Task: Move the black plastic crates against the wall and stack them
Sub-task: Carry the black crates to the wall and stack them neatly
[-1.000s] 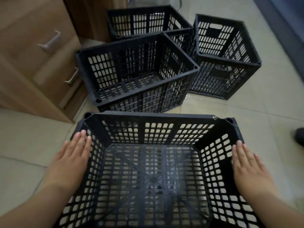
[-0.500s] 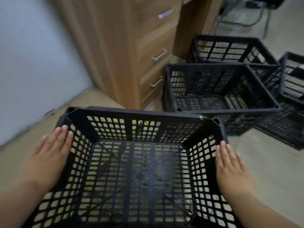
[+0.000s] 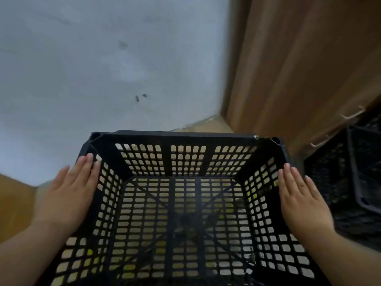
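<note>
Your left hand [image 3: 69, 191] lies flat, fingers straight, pressed on the crate's [image 3: 181, 139] left side; your right hand [image 3: 302, 200] does likewise opposite. The crate faces the wall [image 3: 103, 69]; thumbs hidden, near edge cut off. Blurred crates [image 3: 350, 182] sit rightward.

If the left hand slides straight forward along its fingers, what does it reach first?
Probably the far left corner of the held crate: the left hand lies flat on the crate's left side, fingers aimed at it. Beyond stands the grey wall; depth is unclear.
</note>
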